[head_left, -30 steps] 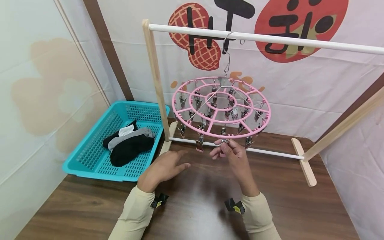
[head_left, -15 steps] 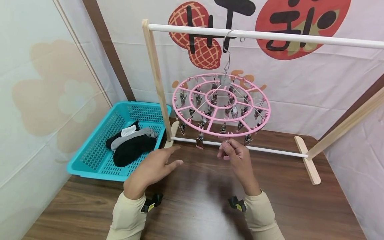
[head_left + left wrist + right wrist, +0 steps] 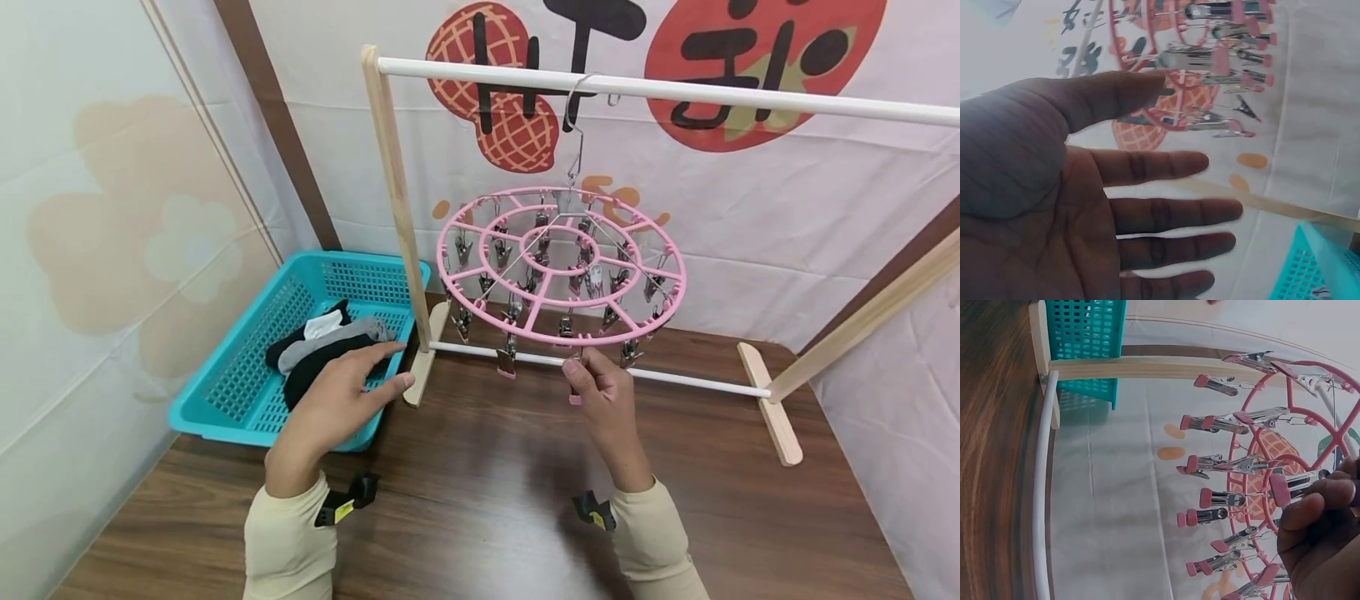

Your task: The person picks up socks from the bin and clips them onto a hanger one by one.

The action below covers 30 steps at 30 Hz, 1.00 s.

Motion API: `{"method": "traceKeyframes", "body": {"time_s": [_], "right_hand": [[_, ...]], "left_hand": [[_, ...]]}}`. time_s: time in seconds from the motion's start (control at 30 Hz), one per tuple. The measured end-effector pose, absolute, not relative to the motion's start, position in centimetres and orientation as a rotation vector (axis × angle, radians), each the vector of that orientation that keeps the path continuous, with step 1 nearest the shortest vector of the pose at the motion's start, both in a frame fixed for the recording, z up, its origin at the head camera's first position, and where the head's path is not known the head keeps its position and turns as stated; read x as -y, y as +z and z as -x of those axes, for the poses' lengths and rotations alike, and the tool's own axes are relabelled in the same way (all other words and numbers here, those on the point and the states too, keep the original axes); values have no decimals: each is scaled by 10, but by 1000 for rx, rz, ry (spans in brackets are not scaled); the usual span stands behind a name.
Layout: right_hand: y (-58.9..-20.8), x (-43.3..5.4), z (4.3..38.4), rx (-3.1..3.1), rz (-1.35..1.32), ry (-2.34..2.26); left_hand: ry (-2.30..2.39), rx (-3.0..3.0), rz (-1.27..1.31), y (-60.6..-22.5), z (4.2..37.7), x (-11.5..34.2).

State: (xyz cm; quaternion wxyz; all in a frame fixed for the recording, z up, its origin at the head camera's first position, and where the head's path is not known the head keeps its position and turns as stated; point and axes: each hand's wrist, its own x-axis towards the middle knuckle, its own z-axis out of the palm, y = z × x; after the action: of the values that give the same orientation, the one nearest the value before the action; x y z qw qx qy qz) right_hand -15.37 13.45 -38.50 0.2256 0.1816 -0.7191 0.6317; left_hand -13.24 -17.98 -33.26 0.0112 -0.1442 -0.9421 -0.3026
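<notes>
A round pink clip hanger (image 3: 538, 302) with several metal clips dangles from the white bar of a wooden rack. At its front rim my right hand (image 3: 606, 396) pinches a pink-tipped metal clip (image 3: 1280, 490) between thumb and curled fingers. My left hand (image 3: 330, 404) is held over the right edge of a turquoise basket (image 3: 183, 419), its fingers extended and the thumb apart. The left wrist view shows that palm (image 3: 1029, 206) holding nothing. In the basket lie a black sock (image 3: 307, 373), a grey sock (image 3: 333, 340) and a white piece of fabric (image 3: 322, 323). The left hand partly covers the black sock.
The rack's left post (image 3: 395, 192) rises between basket and hanger. Its white lower bar (image 3: 693, 382) runs close above the brown wooden table (image 3: 465, 500). A wooden foot (image 3: 772, 408) stands at the right. Printed fabric hangs behind and at both sides.
My left hand has moved left and toward me, from beside the rack to over the basket's edge. My right hand stays at the hanger's front rim, its fingers now closed on the clip.
</notes>
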Motion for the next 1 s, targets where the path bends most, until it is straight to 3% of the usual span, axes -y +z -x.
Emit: {"method": "traceKeyframes", "body": {"time_s": [0.53, 1.0], "right_hand": [[-385, -142, 152, 2005, -493, 1604], [-360, -135, 136, 2041, -462, 1506]], "left_hand": [[-1239, 2788, 345, -315, 131, 202], [-1540, 2880, 140, -296, 165, 228]]}}
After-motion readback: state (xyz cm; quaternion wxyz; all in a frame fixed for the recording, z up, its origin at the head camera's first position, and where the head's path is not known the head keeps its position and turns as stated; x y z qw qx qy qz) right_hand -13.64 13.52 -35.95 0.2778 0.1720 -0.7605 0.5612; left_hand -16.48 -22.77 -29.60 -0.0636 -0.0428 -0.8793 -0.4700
